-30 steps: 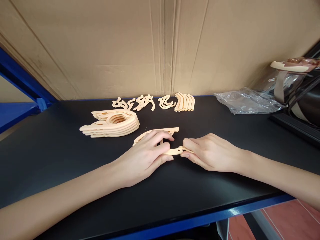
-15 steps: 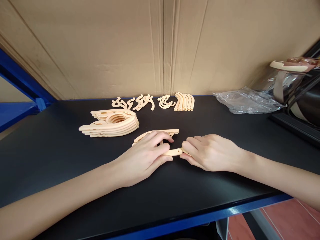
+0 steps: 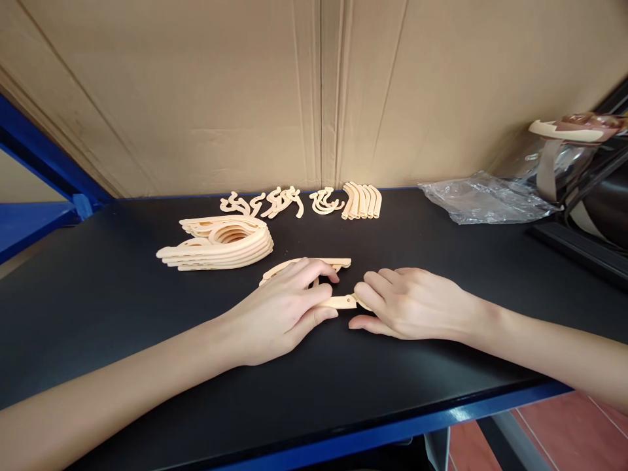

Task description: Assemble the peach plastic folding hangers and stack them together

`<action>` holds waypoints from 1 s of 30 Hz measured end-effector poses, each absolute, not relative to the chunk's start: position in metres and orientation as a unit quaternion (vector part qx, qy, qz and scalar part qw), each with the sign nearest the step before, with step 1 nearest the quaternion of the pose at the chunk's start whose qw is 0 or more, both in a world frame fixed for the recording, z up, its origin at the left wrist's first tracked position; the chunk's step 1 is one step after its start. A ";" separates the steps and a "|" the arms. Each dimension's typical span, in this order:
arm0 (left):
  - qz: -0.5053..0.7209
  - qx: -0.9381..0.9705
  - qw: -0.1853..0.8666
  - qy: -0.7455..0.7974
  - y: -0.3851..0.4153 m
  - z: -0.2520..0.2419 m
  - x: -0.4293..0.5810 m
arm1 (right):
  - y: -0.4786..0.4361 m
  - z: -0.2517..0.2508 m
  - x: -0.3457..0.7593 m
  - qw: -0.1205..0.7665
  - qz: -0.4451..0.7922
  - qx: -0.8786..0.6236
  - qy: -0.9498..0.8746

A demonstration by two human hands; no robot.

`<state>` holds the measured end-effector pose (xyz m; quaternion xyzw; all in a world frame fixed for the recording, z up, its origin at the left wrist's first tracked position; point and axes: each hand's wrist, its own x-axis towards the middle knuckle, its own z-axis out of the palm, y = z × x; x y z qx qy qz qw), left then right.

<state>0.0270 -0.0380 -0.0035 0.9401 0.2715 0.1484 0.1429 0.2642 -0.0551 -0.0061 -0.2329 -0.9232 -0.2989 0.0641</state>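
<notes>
A cream plastic folding hanger [image 3: 338,263] lies on the black tabletop, much of it under my left hand [image 3: 289,301]. My left thumb and fingers pinch its near arm, whose end with a small round hole points right. My right hand [image 3: 407,301] is curled at that end, its fingers around a cream plastic piece [image 3: 362,303] that touches the arm's tip. Most of this piece is hidden by the fingers, and the right thumb stands a little apart below it.
A stack of folded cream hangers [image 3: 220,248] lies to the left. Along the back are loose cream hooks [image 3: 284,201], curved pieces [image 3: 324,200] and a row of arm pieces [image 3: 362,200]. A clear plastic bag [image 3: 485,199] lies at the back right, before a cardboard wall [image 3: 196,98].
The right thumb has moved down, away from the piece, and the right hand has tilted slightly. The left hand keeps its hold on the hanger, almost unmoved.
</notes>
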 end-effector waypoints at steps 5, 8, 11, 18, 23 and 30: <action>0.154 0.946 0.127 0.255 -0.038 -0.004 0.026 | -0.057 -0.005 0.262 0.070 -0.290 -0.233 -0.926; 0.174 0.949 0.098 0.245 -0.038 -0.005 0.026 | -0.057 -0.005 0.263 0.084 -0.260 -0.225 -0.935; 0.194 0.940 0.069 0.271 -0.038 -0.006 0.027 | -0.055 -0.001 0.267 0.097 -0.231 -0.217 -0.944; 0.183 0.917 0.087 0.343 -0.037 -0.006 0.027 | -0.046 0.014 0.277 0.137 -0.160 -0.229 -0.950; 0.195 0.904 0.091 0.369 -0.037 -0.008 0.027 | -0.043 0.019 0.277 0.165 -0.181 -0.241 -0.939; 0.181 0.900 0.081 0.388 -0.037 -0.005 0.028 | -0.042 0.018 0.279 0.132 -0.267 -0.248 -0.922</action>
